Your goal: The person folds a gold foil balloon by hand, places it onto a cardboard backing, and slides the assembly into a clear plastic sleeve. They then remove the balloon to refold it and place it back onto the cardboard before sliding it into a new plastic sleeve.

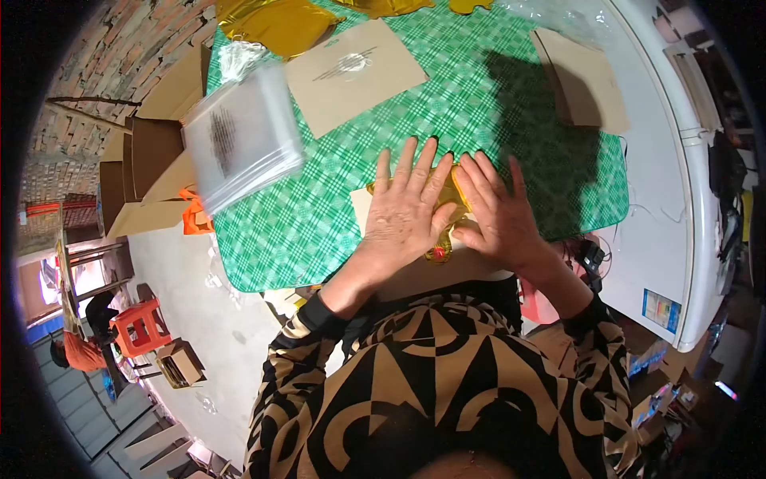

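Note:
My left hand (403, 219) lies flat with its fingers spread, palm down on a shiny gold foil piece (440, 253). Beside it, my right hand (503, 223) also rests palm down, fingers stretched out and thumb pointing toward the left one. Most of the foil is covered by both hands; bits of it show between them and near the thumbs. Under the foil is a tan card sheet (360, 209), its left edge visible at the table's near side.
A green checked tablecloth (343, 180) covers the table. On it are a stack of clear plastic bags (255, 132), a brown card (351, 72), more gold foil (275, 24) and another card (578, 80). Open cartons (155, 160) stand left; a white appliance (662, 207) is right.

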Available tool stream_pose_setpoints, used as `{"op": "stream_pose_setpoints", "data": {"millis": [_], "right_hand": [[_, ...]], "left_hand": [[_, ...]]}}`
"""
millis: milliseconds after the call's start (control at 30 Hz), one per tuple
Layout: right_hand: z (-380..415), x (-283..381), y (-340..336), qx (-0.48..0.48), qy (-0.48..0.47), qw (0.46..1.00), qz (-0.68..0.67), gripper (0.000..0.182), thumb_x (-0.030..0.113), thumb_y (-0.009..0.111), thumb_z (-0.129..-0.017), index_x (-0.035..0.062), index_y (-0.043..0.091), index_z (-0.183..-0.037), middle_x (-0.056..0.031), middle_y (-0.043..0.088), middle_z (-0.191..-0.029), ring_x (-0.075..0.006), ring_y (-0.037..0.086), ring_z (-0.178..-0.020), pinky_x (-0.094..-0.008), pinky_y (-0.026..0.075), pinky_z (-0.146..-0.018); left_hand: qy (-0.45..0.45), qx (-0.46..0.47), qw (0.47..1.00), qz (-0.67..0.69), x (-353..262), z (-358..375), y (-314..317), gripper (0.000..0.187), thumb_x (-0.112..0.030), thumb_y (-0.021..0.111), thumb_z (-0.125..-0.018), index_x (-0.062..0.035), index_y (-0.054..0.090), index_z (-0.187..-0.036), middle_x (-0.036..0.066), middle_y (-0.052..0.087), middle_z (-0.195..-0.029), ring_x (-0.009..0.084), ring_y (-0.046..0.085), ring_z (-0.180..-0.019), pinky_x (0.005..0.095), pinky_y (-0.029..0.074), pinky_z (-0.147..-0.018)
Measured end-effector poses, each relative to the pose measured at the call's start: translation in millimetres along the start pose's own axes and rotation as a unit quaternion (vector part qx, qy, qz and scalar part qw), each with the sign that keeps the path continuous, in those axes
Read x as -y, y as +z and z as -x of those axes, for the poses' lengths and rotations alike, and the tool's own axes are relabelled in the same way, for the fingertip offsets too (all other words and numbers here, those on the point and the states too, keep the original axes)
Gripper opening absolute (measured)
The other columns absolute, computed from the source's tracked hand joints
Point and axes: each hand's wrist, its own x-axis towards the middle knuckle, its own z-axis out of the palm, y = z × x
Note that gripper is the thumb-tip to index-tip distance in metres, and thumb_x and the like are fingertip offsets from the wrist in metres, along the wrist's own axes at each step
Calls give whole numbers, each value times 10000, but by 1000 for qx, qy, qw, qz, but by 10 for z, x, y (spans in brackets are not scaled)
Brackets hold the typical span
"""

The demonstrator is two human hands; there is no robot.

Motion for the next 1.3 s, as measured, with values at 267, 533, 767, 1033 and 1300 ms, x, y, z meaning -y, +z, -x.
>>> {"op": "stream_pose_setpoints", "data": {"millis": [267,533,767,1033,1300], "right_hand": [[51,-125,-185,0,4,995,96,898,518,709,-864,12,429,-1552,-142,392,-1623,-365,306,-1540,-692,172,-1232],[10,26,3,-7,-11,1000,0,887,508,726,-850,-5,477,-1529,-143,395,-1627,-318,288,-1550,-658,181,-1245],[21,18,38,-25,-14,1000,-4,879,507,722,-862,-18,482,-1525,-151,387,-1644,-317,285,-1553,-639,141,-1259],[28,14,63,-34,-20,999,-2,891,496,747,-863,-9,467,-1541,-145,392,-1650,-312,298,-1551,-636,131,-1259],[44,13,78,-57,-15,998,-1,906,531,733,-871,7,454,-1555,-124,398,-1651,-309,302,-1553,-631,130,-1268]], "left_hand": [[6,2,1000,-15,-1,1,-1,702,-405,586,-1013,-123,381,-1622,154,311,-1694,385,219,-1585,603,108,-1282],[6,-3,1000,-10,5,5,-12,703,-404,559,-1031,-71,364,-1619,166,322,-1685,372,221,-1587,586,111,-1288],[-7,-125,988,94,146,-19,6,487,-292,624,-994,-15,599,-1393,205,569,-1428,405,498,-1364,506,355,-1158],[-73,1,994,78,293,-300,-406,220,-228,702,-953,-20,752,-1006,167,716,-941,405,667,-927,468,521,-828],[-115,330,900,260,515,-755,-564,520,-508,666,-964,6,741,-950,124,707,-781,224,671,-737,385,521,-702]]}}
